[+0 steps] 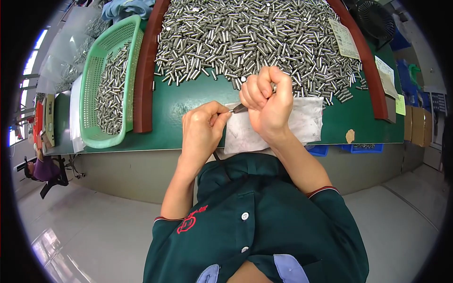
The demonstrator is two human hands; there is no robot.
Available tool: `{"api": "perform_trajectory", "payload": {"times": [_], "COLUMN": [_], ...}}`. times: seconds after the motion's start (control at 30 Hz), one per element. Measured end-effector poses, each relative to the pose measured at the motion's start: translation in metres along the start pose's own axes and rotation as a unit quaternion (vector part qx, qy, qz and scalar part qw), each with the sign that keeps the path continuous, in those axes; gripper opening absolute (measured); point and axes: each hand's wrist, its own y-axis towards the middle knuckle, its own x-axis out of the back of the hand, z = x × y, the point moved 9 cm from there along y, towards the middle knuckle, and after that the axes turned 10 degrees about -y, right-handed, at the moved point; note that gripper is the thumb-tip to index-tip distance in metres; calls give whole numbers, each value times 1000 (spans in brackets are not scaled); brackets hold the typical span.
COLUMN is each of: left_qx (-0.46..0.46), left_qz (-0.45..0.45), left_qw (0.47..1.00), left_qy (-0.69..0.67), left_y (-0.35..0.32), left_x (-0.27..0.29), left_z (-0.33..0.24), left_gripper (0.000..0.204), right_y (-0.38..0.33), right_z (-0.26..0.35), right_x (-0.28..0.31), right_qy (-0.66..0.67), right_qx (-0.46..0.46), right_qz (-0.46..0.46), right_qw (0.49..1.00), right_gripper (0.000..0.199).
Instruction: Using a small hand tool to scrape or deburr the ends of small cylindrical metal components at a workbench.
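My right hand [268, 101] is closed in a fist around a slim tool with a dark metal tip [239, 108]. Most of this tool is hidden in the palm, so its kind cannot be made out. Beside the tip, my left hand [203, 127] pinches thumb and forefinger together on something too small to name. The tip reaches to those fingertips. Beneath both hands lies a smudged white cloth [302, 118] at the table's near edge. Just beyond them spreads a large heap of short shiny metal pins [255, 37].
Red-brown rails [147, 70] flank the heap on the green tabletop [188, 94]. A green perforated basket [87, 108] of pins stands at the left. Paper slips [344, 37] and a black fan [375, 19] are at the right. Blue bins [363, 148] sit below the edge. Another person [47, 170] sits far left.
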Motion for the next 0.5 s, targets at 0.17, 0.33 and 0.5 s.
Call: {"api": "perform_trajectory", "payload": {"times": [0.17,0.33,0.5], "left_qx": [-4,-7,-35], "left_qz": [1,3,-17], "left_qw": [1000,1000,999], "left_qy": [-5,-8,-23], "left_y": [-1,2,8], "left_x": [2,-1,0], "left_z": [0,3,-5], "left_gripper": [7,6,9], "right_y": [-2,0,0], "right_z": [-2,-2,7], "right_x": [-5,-10,-22], "right_qy": [-34,-58,-135], "right_qx": [7,29,75], "right_qz": [18,30,28], "right_qw": [999,997,988], "right_gripper": [36,36,38]}}
